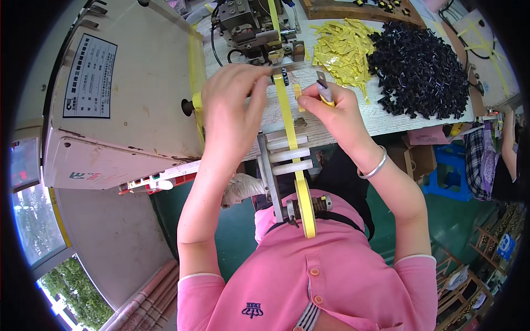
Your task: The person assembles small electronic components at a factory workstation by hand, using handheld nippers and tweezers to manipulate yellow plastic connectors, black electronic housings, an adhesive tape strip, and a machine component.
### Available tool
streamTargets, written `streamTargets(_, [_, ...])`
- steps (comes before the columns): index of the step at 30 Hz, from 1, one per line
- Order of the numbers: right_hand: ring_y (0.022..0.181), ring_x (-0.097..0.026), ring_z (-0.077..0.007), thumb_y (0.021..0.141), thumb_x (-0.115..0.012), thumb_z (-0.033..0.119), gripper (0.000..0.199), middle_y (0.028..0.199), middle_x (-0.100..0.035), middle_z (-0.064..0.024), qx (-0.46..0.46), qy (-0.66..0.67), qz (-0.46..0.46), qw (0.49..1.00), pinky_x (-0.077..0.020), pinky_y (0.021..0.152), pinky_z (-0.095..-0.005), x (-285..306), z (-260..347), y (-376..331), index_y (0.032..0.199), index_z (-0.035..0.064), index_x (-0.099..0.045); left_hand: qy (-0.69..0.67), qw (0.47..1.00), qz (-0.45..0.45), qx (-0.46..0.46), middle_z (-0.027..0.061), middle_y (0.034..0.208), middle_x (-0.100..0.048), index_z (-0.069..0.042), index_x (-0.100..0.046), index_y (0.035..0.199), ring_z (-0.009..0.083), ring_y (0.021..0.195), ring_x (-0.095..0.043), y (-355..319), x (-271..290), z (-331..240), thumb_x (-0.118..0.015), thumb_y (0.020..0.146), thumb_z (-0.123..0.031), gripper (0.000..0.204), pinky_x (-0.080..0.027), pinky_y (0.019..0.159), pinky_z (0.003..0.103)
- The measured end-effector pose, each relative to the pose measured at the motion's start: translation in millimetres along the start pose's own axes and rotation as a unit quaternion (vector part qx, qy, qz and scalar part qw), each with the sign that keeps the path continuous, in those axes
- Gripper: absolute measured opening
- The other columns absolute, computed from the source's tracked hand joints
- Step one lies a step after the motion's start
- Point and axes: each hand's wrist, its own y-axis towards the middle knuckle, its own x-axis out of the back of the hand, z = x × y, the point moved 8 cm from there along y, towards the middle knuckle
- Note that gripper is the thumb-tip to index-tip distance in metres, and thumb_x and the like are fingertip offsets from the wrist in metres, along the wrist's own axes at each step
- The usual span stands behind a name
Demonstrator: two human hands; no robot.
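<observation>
1. left hand reaches forward over the bench, fingers curled, fingertips pinched at the top of the yellow tape strip where it meets the small machine; looks closed on a small part there, but what exactly it grips i cannot tell.
2. right hand closed around a small cutter with yellow body and grey blade pointing up; thumb and forefinger also pinch a small yellow piece just beside the tape.
3. silver bangle on the right wrist.
4. yellow tape strip runs from a reel near the person's chest, up over white rollers on a metal bracket, to the small machine at the bench's far side.
5. pile of cut yellow pieces lies on the bench right of the machine, touching a bigger pile of black parts.
6. big beige machine housing with a label plate sits left of the left hand.
7. person wears a pink shirt.
8. blue stool under the bench at right; another person's arm at the far right edge.
</observation>
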Motion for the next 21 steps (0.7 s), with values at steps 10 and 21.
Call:
streamTargets(10, [0.073, -0.056, -0.0063, 0.082, -0.064, 0.007, 0.008, 0.078, -0.063, -0.001, -0.038, 0.031, 0.013, 0.999, -0.0443, 0.069, -0.0214, -9.0, -21.5, 5.3, 0.083, -0.0013, -0.064, 0.075, 0.995, 0.051, -0.048, 0.0049, 0.092, -0.065, -0.008, -0.063, 0.096, 0.024, 0.092, -0.059, -5.3, -20.0, -11.1, -0.058, 0.082, -0.007, 0.016, -0.037, 0.083, 0.038])
streamTargets(21, [0.066, -0.052, -0.0047, 0.081, -0.066, 0.01, 0.011, 0.072, -0.063, -0.0016, -0.012, 0.072, -0.007, 0.997, -0.0425, 0.059, -0.022, -4.4, -18.0, -0.2, 0.083, -0.0011, -0.066, 0.082, 0.994, 0.05, -0.045, 0.0064, 0.093, -0.065, -0.008, -0.065, 0.098, 0.025, 0.091, -0.058, -7.5, -24.2, -24.4, -0.056, 0.084, -0.007, 0.016, -0.037, 0.081, 0.037])
